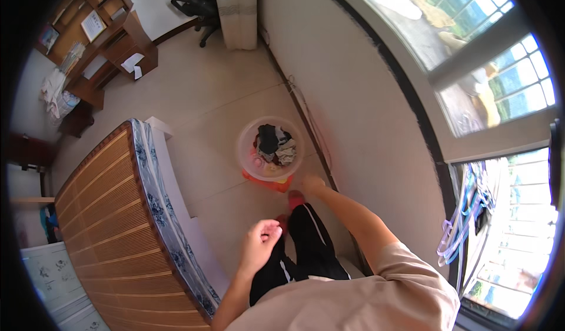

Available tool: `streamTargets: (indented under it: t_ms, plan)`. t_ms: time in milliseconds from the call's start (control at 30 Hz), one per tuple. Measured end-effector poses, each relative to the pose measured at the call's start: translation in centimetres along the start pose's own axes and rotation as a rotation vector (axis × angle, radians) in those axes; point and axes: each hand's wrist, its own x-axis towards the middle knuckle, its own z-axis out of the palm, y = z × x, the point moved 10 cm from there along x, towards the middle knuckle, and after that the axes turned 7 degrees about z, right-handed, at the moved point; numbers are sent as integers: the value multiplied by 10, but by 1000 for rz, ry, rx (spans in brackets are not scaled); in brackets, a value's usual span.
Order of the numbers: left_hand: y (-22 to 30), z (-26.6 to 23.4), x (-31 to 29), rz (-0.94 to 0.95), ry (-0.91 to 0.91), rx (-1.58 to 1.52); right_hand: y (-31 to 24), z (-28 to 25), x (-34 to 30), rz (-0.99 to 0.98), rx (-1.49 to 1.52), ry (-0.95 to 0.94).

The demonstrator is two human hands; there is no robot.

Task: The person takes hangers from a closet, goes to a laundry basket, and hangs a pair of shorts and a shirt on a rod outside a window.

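Observation:
A round translucent basin (243, 144) stands ahead of me, with crumpled dark and grey clothes (272, 144) in it. Beneath its near edge shows an orange-red object (268, 184), mostly hidden. My left hand (262, 242) is raised over my lap, fingers curled in, and nothing shows in them. Reaching forward and down by the wall, my right hand (311, 184) is near the basin's near right side, apart from it. Motion smears its fingers, so their hold cannot be made out.
A bed with a slatted bamboo mat (112, 207) lies left. Along the right runs a white wall (353, 89) with a cable at its foot, below windows. Several hangers (471, 207) hang at right. A desk (123, 48) and a black chair (203, 10) stand at the back.

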Motion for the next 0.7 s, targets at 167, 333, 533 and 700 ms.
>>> streamTargets:
  t_ms: [167, 333, 533, 700]
  plan:
    - [-33, -4, 8, -220, 108, 2, -4, 34, 131, 39, -31, 215]
    - [-72, -3, 13, -425, 175, -14, 5, 81, 249, -142, 1, 180]
    - [-89, -7, 4, -535, 332, -99, 6, 75, 270, -109, -10, 162]
    - [-86, -19, -6, -506, 337, -37, -1, 59, 236, -31, 892, -175]
